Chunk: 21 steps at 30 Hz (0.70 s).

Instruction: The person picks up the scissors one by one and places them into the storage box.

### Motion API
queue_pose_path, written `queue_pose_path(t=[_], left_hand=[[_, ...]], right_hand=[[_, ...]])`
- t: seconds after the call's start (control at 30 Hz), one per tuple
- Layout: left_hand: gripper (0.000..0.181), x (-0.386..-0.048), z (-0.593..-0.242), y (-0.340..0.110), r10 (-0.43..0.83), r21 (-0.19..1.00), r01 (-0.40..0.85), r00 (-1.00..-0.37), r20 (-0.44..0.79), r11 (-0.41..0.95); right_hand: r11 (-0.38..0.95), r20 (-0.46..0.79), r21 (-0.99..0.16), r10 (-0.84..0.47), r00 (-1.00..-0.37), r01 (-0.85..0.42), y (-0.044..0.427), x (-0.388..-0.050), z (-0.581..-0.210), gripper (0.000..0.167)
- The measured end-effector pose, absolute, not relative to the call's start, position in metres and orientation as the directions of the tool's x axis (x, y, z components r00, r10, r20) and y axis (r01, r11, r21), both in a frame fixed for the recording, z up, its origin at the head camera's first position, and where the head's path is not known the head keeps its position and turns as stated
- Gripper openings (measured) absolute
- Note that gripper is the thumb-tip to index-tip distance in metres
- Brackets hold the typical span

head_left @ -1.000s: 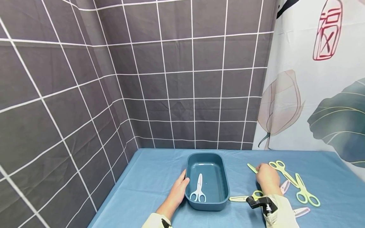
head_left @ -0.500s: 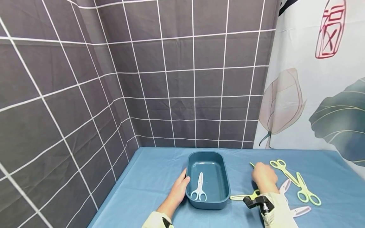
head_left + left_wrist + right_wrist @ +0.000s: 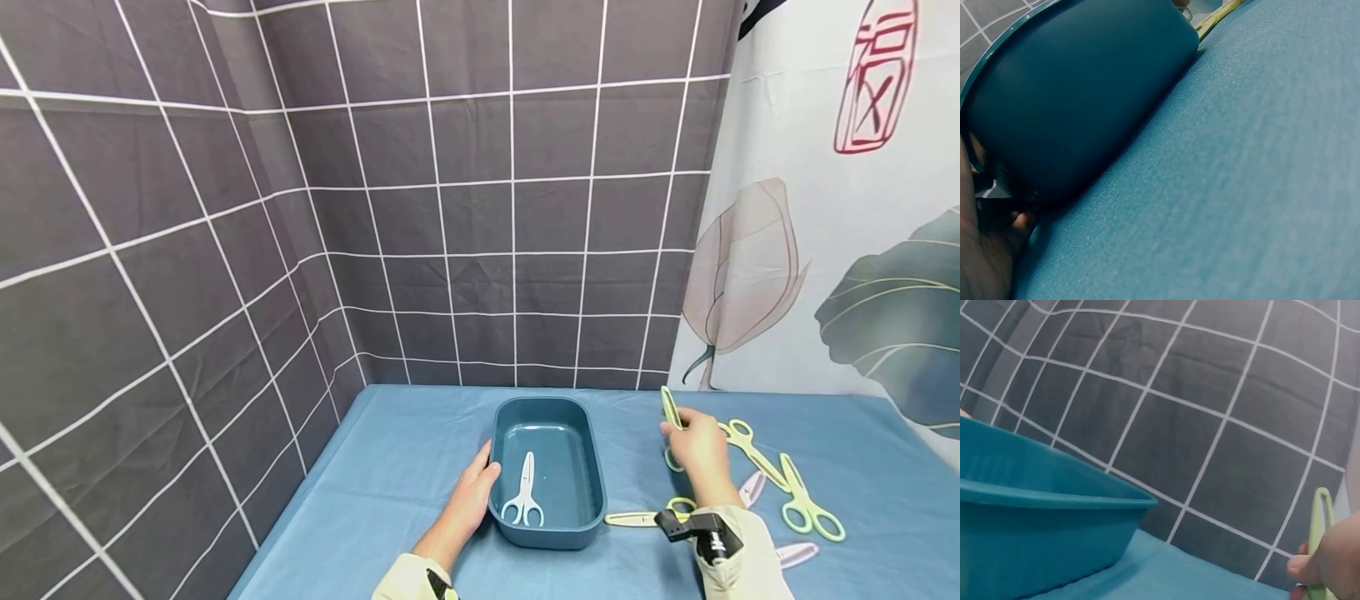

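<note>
A dark blue plastic bin (image 3: 585, 537) stands on the blue cloth with white scissors (image 3: 527, 483) lying inside, handles toward me. My left hand (image 3: 467, 500) rests against the bin's left wall, its fingers extended along the outside. Right of the bin, my right hand (image 3: 699, 450) grips pale green scissors (image 3: 670, 407) with the blades angled upward; a handle loop shows below the fingers. The right wrist view shows these green scissors (image 3: 1317, 519) too, at its right edge, partly covered by the hand.
Yellow-green scissors (image 3: 633, 519) lie just right of the bin, partly behind the wrist camera. More yellow-green scissors (image 3: 802, 504) lie farther right, and pink scissors (image 3: 797, 555) sit partly under the right sleeve. A grey grid-patterned curtain (image 3: 472, 287) hangs behind the table.
My right hand has lifted the pale green scissors, and their blades now point up instead of lying low near the cloth. My left hand stays at the bin.
</note>
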<state>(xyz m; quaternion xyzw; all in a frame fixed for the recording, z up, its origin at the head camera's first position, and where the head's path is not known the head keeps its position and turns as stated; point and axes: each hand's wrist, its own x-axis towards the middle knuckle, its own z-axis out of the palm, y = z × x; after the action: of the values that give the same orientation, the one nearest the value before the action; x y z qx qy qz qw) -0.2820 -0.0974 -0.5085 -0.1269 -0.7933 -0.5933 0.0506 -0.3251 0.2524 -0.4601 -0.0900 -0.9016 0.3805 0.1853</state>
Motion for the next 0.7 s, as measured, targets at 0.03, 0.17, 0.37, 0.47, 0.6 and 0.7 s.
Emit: queue_pose_path(t=[0.03, 0.17, 0.37, 0.47, 0.6, 0.7], left_hand=[[0.053, -0.282, -0.508, -0.097, 0.141, 0.929, 0.26, -0.963, 0.23, 0.265], [0.053, -0.281, -0.507, -0.097, 0.142, 0.932, 0.253, -0.965, 0.222, 0.261], [0.053, -0.281, -0.508, -0.097, 0.138, 0.932, 0.25, -0.966, 0.22, 0.261], [0.053, -0.282, -0.508, -0.097, 0.138, 0.93, 0.254, -0.965, 0.224, 0.264], [0.053, -0.283, -0.508, -0.097, 0.141, 0.931, 0.256, -0.964, 0.225, 0.259], [0.053, -0.283, -0.508, -0.097, 0.143, 0.933, 0.257, -0.963, 0.227, 0.252]], right_hand=[[0.681, 0.283, -0.732, 0.307, -0.909, 0.002, 0.254, -0.325, -0.46, 0.028], [0.62, 0.266, -0.784, 0.338, -0.903, 0.001, 0.256, -0.325, -0.458, 0.024], [0.615, 0.264, -0.788, 0.33, -0.907, -0.006, 0.254, -0.325, -0.455, 0.044], [0.621, 0.272, -0.783, 0.313, -0.91, -0.02, 0.251, -0.324, -0.453, 0.048], [0.619, 0.278, -0.784, 0.285, -0.918, -0.045, 0.248, -0.324, -0.448, 0.046], [0.622, 0.285, -0.78, 0.253, -0.924, -0.07, 0.245, -0.324, -0.444, 0.043]])
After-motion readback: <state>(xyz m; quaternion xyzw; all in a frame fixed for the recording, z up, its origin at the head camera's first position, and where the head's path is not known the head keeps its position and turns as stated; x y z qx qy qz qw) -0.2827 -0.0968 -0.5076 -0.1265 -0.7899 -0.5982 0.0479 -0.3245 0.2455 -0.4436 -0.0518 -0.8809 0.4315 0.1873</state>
